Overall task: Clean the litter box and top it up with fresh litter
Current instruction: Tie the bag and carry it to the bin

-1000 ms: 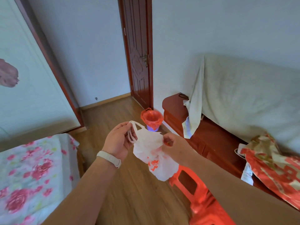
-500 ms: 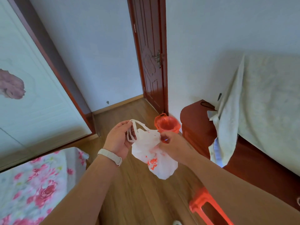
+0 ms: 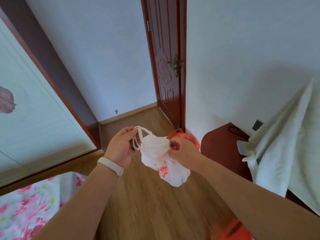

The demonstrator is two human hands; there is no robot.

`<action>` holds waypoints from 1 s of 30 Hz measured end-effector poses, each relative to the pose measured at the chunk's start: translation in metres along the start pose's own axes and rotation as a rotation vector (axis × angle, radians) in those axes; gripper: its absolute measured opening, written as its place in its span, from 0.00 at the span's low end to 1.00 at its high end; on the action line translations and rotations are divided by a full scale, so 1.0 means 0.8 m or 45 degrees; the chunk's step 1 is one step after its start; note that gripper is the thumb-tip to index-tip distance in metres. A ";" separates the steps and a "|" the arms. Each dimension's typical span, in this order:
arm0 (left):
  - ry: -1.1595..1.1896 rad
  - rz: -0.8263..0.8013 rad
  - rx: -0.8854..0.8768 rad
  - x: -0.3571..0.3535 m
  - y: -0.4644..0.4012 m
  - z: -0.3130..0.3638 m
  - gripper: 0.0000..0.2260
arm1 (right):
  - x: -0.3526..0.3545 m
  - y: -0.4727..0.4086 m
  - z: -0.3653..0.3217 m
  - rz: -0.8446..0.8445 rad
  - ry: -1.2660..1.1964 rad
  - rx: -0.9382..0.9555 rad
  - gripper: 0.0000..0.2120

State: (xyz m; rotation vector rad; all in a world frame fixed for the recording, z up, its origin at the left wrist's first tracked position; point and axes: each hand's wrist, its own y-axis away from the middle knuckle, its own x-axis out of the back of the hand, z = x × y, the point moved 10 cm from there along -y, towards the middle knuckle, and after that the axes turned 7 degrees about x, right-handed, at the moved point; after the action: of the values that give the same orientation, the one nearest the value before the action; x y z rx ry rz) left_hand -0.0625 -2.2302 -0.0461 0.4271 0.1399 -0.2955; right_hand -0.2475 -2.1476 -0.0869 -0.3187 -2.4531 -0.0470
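Note:
A white plastic bag (image 3: 155,153) with red print hangs in front of me over the wooden floor. My left hand (image 3: 121,146), with a white band on its wrist, pinches the bag's two handle loops at the upper left. My right hand (image 3: 183,151) grips the bag's bunched neck on its right side. Behind my right hand stands a small bin with a red liner (image 3: 188,137), partly hidden, in the corner by the door. No litter box is in view.
A dark red wooden door (image 3: 166,63) stands ahead. A red wooden cabinet (image 3: 220,146) with a white cloth (image 3: 285,144) draped over it is on the right. A floral bed cover (image 3: 26,210) fills the lower left, and a red plastic stool (image 3: 233,231) shows at the bottom edge.
My view has turned left and moved closer to the door, so the cabinet and stool slid right and down. Both hands kept their hold on the bag.

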 end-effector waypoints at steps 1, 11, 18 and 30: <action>-0.012 -0.009 -0.002 -0.004 -0.015 0.004 0.08 | 0.002 -0.014 0.008 0.013 -0.008 -0.019 0.11; -0.097 -0.134 0.098 -0.021 -0.213 0.021 0.09 | -0.010 -0.176 0.076 0.072 0.077 -0.165 0.07; -0.172 -0.335 0.241 -0.024 -0.379 0.048 0.11 | -0.019 -0.307 0.097 0.135 0.144 -0.332 0.08; -0.290 -0.458 0.347 -0.068 -0.580 0.079 0.09 | -0.001 -0.450 0.151 0.275 0.103 -0.552 0.10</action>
State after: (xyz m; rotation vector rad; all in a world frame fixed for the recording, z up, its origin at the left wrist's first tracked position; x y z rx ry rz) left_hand -0.2534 -2.6465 -0.1577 0.6348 -0.0497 -0.7196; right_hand -0.4069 -2.4830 -0.1656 -0.7522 -2.2972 -0.4928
